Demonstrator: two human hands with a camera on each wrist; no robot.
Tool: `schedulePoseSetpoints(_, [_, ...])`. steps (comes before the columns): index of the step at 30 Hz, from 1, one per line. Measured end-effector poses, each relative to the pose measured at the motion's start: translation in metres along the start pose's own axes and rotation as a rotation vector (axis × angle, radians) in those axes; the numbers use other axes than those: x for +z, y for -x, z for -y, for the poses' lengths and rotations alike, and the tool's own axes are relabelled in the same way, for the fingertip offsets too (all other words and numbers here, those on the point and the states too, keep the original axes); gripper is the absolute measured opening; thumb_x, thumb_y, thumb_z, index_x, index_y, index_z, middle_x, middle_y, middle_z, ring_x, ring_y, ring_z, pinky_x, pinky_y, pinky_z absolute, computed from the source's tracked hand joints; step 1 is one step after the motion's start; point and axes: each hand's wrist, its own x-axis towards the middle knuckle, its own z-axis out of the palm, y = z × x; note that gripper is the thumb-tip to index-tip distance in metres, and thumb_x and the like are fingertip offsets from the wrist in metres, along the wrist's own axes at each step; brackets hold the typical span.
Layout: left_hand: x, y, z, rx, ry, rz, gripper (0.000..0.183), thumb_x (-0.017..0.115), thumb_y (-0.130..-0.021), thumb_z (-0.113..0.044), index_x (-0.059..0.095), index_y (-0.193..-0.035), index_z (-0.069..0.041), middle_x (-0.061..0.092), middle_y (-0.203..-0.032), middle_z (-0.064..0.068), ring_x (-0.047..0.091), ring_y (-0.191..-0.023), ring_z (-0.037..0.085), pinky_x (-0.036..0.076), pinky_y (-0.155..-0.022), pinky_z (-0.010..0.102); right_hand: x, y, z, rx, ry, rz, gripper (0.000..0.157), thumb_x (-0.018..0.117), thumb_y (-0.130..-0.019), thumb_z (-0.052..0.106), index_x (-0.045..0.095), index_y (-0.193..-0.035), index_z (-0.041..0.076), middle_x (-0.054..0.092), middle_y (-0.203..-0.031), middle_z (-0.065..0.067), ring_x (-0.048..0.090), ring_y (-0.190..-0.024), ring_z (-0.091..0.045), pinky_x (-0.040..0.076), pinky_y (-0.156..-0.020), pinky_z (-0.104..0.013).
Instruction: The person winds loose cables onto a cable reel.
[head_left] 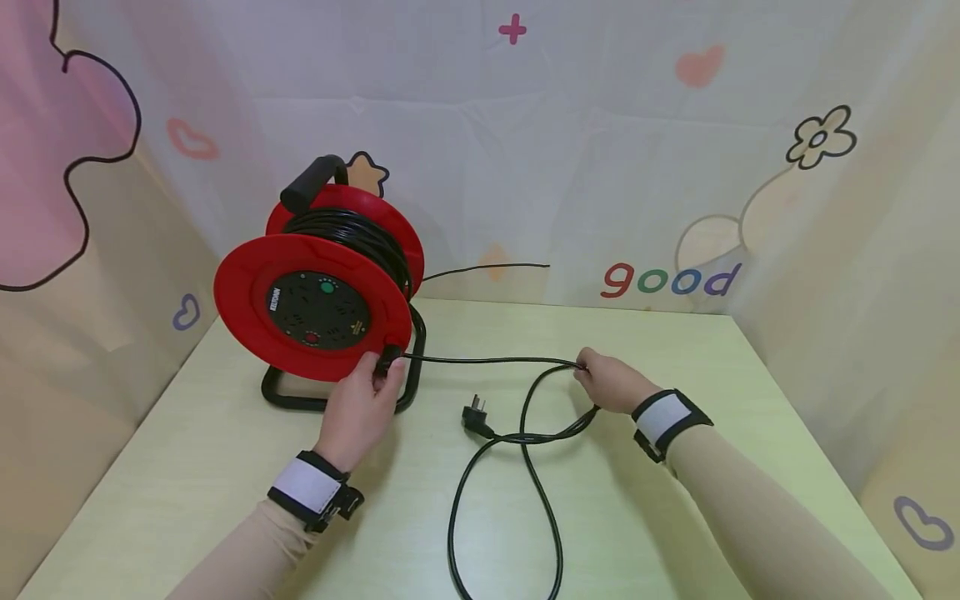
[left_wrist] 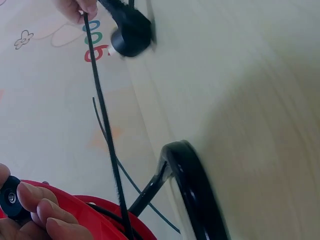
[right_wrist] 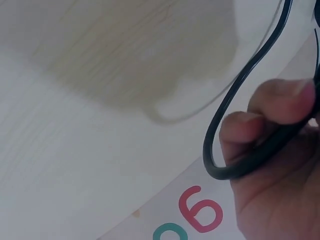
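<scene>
A red cable reel (head_left: 240,317) wound with black cable stands on a black tube frame (head_left: 292,403) at the left. At the lower right of its front disc, my left hand (head_left: 360,412) grips a small black crank knob (left_wrist: 11,198) between thumb and fingers. My right hand (head_left: 615,382), out to the right, holds the black cable (head_left: 487,361) in its curled fingers. Between the hands the cable runs nearly level toward the reel. Below the right hand it hangs in loops (right_wrist: 209,145), and its black plug (head_left: 475,417) has the pins pointing up.
The light wooden table (head_left: 637,517) meets a printed curtain (head_left: 525,183) behind and at both sides. A black carry handle (head_left: 307,185) tops the reel. Loose loops of cable reach down to the near side of the table. A thin dark line shows right of the reel.
</scene>
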Motion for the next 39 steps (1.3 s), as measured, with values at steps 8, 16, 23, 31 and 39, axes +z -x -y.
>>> schedulePoseSetpoints(8, [-0.001,0.002,0.006,-0.011,-0.005,0.003,0.034,0.049,-0.1,-0.043,0.049,-0.09,-0.01,0.047,-0.064,0.006,0.047,-0.056,0.021,0.034,-0.048,0.032,-0.003,0.0,0.0,0.019,0.003,0.023,0.024,0.043,-0.103,0.015,0.061,-0.101,-0.001,0.063,-0.091,-0.01,0.054,-0.078,-0.023,0.045,-0.07,-0.036])
schedulePoseSetpoints(16, [-0.002,0.003,0.012,-0.015,-0.032,0.014,0.037,0.047,-0.099,-0.046,0.047,-0.089,-0.011,0.046,-0.064,0.005,0.046,-0.056,0.02,0.032,-0.048,0.031,-0.015,0.0,0.002,0.025,0.01,-0.187,0.019,0.05,-0.101,0.013,0.056,-0.105,-0.005,0.061,-0.083,-0.013,0.054,-0.066,-0.022,0.044,-0.058,-0.033])
schedulePoseSetpoints(23, [-0.003,0.007,0.02,-0.039,-0.045,0.019,0.034,0.049,-0.1,-0.042,0.047,-0.088,-0.01,0.047,-0.063,0.005,0.047,-0.057,0.021,0.032,-0.049,0.032,-0.024,-0.002,-0.012,-0.036,0.214,-0.294,0.014,0.059,-0.096,0.014,0.06,-0.091,0.001,0.059,-0.074,-0.008,0.054,-0.064,-0.024,0.045,-0.061,-0.038])
schedulePoseSetpoints(31, [-0.004,0.009,0.025,-0.085,-0.052,0.043,0.035,0.049,-0.099,-0.042,0.047,-0.088,-0.009,0.046,-0.064,0.007,0.047,-0.056,0.021,0.032,-0.048,0.031,-0.026,0.007,-0.023,-0.169,0.466,-0.335,0.021,0.067,-0.092,0.02,0.06,-0.078,0.005,0.055,-0.058,0.0,0.062,-0.064,-0.023,0.033,-0.104,-0.051])
schedulePoseSetpoints(39, [-0.007,0.01,0.026,-0.123,-0.044,0.07,0.035,0.049,-0.099,-0.042,0.046,-0.089,-0.008,0.046,-0.064,0.007,0.047,-0.058,0.022,0.032,-0.049,0.031,-0.023,0.012,-0.038,-0.186,0.617,-0.328,0.022,0.068,-0.091,0.025,0.064,-0.08,0.005,0.065,-0.076,-0.009,0.064,-0.09,-0.032,0.02,-0.112,-0.05])
